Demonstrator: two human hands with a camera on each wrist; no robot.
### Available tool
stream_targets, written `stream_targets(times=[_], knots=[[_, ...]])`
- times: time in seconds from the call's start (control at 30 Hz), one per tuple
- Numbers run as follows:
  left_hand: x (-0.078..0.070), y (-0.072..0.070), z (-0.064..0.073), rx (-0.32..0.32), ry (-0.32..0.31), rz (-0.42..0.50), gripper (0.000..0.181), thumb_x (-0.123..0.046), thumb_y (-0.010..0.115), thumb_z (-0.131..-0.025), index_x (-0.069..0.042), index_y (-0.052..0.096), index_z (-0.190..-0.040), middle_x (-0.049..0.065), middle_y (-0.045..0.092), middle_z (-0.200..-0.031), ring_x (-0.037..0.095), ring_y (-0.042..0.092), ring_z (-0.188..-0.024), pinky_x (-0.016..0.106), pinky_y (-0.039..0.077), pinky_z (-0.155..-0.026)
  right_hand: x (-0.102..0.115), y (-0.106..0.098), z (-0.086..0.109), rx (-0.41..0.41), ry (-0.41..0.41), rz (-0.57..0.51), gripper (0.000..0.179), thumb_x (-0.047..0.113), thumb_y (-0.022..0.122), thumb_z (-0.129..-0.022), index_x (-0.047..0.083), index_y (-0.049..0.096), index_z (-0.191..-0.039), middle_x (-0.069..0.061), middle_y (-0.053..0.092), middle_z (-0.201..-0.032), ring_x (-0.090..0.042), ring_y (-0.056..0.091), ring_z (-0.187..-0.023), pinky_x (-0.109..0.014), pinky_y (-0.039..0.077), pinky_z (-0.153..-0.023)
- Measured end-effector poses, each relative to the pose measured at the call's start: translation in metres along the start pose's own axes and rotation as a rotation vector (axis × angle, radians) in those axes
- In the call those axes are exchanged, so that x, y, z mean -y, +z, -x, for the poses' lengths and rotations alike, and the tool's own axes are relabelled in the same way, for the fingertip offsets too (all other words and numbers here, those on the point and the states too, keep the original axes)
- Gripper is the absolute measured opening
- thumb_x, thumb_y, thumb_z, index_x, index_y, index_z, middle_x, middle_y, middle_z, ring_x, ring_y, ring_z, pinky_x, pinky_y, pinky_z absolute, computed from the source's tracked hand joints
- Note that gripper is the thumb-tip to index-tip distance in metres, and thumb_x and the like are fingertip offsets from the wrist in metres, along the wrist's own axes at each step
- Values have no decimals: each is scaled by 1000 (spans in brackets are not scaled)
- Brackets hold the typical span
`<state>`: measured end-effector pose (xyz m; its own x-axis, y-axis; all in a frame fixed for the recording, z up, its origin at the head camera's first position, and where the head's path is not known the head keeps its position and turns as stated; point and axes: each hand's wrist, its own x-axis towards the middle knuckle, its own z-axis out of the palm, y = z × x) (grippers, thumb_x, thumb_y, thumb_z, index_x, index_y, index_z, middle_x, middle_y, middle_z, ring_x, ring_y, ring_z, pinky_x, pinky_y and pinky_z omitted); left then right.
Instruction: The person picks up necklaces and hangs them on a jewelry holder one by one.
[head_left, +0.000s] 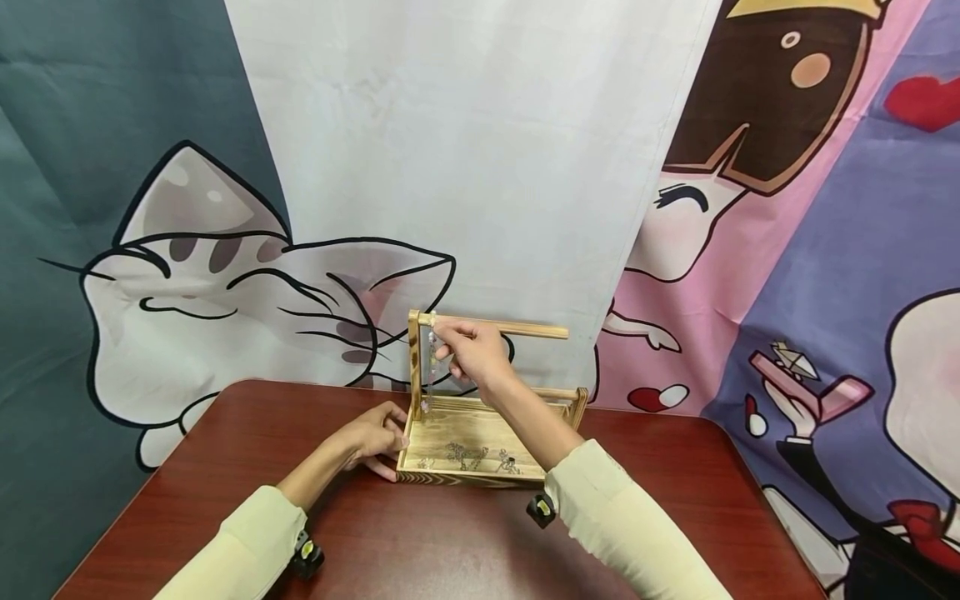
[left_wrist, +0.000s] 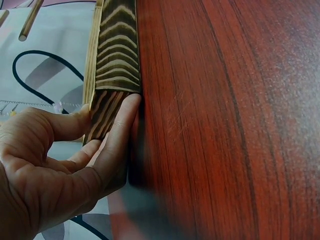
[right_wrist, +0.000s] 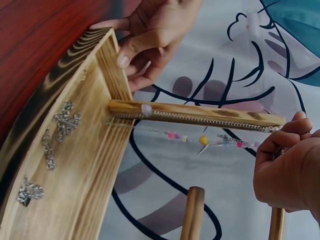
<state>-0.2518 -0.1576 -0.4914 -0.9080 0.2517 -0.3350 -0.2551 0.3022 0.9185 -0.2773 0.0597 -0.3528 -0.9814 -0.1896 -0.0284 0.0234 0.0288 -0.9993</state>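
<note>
A wooden jewelry stand (head_left: pixel 442 429) with a shallow tray and a horizontal bar rests on the table. My left hand (head_left: pixel 371 437) grips the tray's left end, with the thumb on the upper edge and fingers around the end wall in the left wrist view. At the top of the left post, my right hand (head_left: pixel 476 354) pinches the upper end of a beaded chain necklace (right_wrist: pixel 203 140). Pink, yellow and pale beads dangle from it beside the post (right_wrist: pixel 200 111), and a silver chain (right_wrist: pixel 195 119) runs along the post. The pinching fingertips are partly hidden.
Several small silver chains (right_wrist: pixel 65 121) lie in piles on the tray floor. The upper bar (head_left: pixel 536 329) extends right with a free end, and a lower rod (head_left: pixel 558 393) sits behind the tray. Beneath is a reddish-brown table (head_left: pixel 360 525); a printed cloth (head_left: pixel 480 150) hangs behind.
</note>
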Motion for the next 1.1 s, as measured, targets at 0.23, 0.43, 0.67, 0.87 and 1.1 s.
stream_targets(times=[0.23, 0.43, 0.67, 0.87, 1.1], knots=[[0, -1, 2, -7, -3, 1, 49, 11, 66, -97, 6, 46, -142, 23, 64, -114, 34, 71, -87, 50, 75, -64, -12, -7, 4, 19, -1, 9, 28, 23, 72, -112, 7, 83, -131, 6, 73, -70, -5, 47, -46, -18, 32, -46], [0, -2, 2, -4, -4, 0, 50, 11, 66, -97, 6, 46, -143, 23, 63, -115, 34, 71, -88, 50, 75, -64, -30, -13, 11, 54, 18, 13, 31, 23, 69, -113, 5, 80, -135, 7, 71, -72, -4, 48, -49, -19, 33, -48], [-1, 0, 1, -4, -1, -6, 51, 11, 65, -97, 6, 46, -144, 22, 63, -115, 33, 69, -89, 50, 76, -65, -48, -16, 17, 102, 57, -11, 33, 21, 68, -112, 0, 78, -136, 7, 72, -74, -5, 49, -49, -18, 32, -46], [-2, 2, 1, -2, 7, -7, 50, 12, 64, -96, 6, 46, -143, 24, 63, -115, 34, 69, -90, 52, 76, -66, -60, -18, 23, 129, 39, 39, 34, 18, 71, -110, -1, 76, -137, 4, 71, -79, -5, 50, -52, -15, 34, -46], [0, 1, 0, 4, -6, -9, 50, 12, 61, -96, 8, 45, -143, 24, 64, -114, 34, 73, -91, 52, 76, -66, -74, -21, 30, 126, 50, 53, 32, 19, 72, -109, 6, 77, -138, 1, 72, -82, -7, 51, -53, -18, 37, -49]])
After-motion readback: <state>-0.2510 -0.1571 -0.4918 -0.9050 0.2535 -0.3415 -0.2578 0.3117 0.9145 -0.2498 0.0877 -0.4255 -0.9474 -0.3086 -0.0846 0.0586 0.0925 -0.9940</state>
